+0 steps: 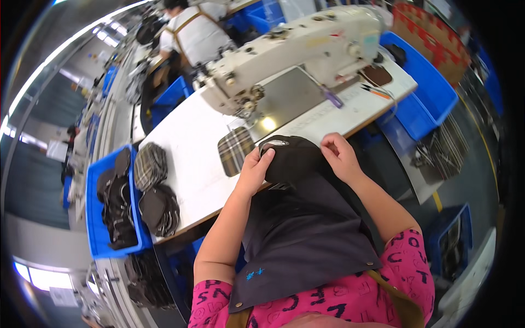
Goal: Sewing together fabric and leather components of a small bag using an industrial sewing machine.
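Over my lap, at the front edge of the sewing table, is a dark brown rounded fabric piece [295,159] with a small pale, shiny detail near its upper left. My left hand [255,170] grips its left side, thumb on top. At its right edge my right hand [340,157] has its fingers pinched together; what lies between them is too small to tell. A plaid fabric panel [235,151] lies flat on the white table [191,180], just left of my left hand. Beyond my hands stands a white industrial sewing machine [295,52], its needle area above the plaid panel.
Plaid pieces [150,165] and dark pieces [159,210] are stacked at the table's left end, beside a blue bin [143,232] of dark items. A purple-handled tool [332,97] and pens [376,92] lie right of the machine. Another blue bin [432,123] stands far right. A person [199,33] sits beyond.
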Motion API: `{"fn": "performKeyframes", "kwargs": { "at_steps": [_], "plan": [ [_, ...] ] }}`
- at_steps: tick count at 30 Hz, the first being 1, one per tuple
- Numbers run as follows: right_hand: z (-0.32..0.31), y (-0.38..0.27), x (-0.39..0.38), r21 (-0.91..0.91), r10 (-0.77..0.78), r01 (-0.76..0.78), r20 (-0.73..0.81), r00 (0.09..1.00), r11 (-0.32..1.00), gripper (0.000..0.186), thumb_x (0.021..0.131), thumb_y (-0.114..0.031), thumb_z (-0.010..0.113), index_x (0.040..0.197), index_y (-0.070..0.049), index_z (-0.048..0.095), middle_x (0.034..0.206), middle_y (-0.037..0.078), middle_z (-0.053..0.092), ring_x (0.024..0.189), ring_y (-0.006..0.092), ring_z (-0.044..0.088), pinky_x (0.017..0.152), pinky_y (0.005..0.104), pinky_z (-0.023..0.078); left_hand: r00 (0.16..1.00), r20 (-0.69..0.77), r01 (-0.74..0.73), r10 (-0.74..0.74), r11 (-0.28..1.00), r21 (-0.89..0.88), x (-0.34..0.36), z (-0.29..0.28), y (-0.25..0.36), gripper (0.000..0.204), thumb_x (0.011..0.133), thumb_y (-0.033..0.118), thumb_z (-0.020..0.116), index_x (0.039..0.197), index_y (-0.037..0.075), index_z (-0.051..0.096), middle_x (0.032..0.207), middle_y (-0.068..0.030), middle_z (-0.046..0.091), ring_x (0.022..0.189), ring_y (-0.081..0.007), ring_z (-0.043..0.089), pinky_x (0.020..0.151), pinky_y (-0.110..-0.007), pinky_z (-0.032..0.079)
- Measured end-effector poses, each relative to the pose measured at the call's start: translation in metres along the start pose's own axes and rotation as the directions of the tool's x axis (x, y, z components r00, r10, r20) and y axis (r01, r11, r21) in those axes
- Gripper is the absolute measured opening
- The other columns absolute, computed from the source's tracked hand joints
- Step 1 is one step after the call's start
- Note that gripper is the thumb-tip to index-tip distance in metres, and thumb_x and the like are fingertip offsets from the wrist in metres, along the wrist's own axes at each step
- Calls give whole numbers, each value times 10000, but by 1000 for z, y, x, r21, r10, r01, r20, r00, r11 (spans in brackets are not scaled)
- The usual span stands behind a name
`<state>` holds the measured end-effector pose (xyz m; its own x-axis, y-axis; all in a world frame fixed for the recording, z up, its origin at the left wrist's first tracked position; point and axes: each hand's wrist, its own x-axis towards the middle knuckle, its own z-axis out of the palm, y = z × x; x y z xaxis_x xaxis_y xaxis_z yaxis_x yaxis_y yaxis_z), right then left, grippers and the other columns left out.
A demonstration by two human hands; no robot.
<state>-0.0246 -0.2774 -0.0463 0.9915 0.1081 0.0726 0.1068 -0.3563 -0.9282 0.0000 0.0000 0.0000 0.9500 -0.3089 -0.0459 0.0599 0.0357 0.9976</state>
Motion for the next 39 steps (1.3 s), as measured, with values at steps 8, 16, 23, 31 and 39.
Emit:
{"fn": "performKeyframes", "kwargs": {
  "at_steps": [8, 16, 23, 31, 39],
  "plan": [
    [70, -82, 62, 437, -249, 150, 178, 952, 887, 149, 1025, -127, 621, 1081, 4, 665, 945, 38, 681, 891, 100, 610, 821, 268, 497, 993, -113, 40, -43, 999, -23, -25, -58, 32, 282, 1043, 255, 623, 1225, 42, 656, 1081, -11, 706, 987, -90, 628, 891, -270, 517],
    [102, -105, 69, -10, -641, 656, 199, 741, 755, 308, 905, -94, 697, 1202, -16, 666, 1181, 135, 696, 1043, 312, 681, 880, 398, 549, 983, -176, 58, -43, 995, 81, -38, -94, 29, 197, 1021, 204, 652, 1087, 26, 706, 968, 2, 696, 909, -80, 610, 828, -244, 500],
    [100, -99, 80, -92, -793, 831, 259, 552, 548, 544, 895, -114, 686, 1414, -1, 568, 1487, 156, 553, 1372, 331, 533, 1116, 468, 442, 962, -212, 159, -173, 984, -84, -54, -112, 17, 159, 1016, 173, 643, 1075, 30, 680, 970, -29, 708, 899, -97, 644, 828, -261, 519],
    [110, -81, 99, -275, -640, 721, 333, 692, 636, 461, 935, -144, 659, 1374, -19, 597, 1464, 160, 562, 1333, 342, 553, 1115, 474, 440, 972, -145, 176, -183, 982, -64, -48, -138, 27, 163, 1005, 200, 669, 1027, 41, 695, 923, 1, 687, 849, -76, 611, 792, -244, 499],
    [109, -84, 137, -320, -759, 816, 314, 570, 481, 399, 789, -154, 812, 1147, -64, 662, 1199, 104, 642, 925, 283, 678, 716, 413, 543, 944, 118, 233, -310, 872, 430, 55, -168, 83, 294, 989, 310, 678, 1079, 31, 708, 904, -13, 674, 868, -99, 588, 798, -263, 495]
  ]
}}
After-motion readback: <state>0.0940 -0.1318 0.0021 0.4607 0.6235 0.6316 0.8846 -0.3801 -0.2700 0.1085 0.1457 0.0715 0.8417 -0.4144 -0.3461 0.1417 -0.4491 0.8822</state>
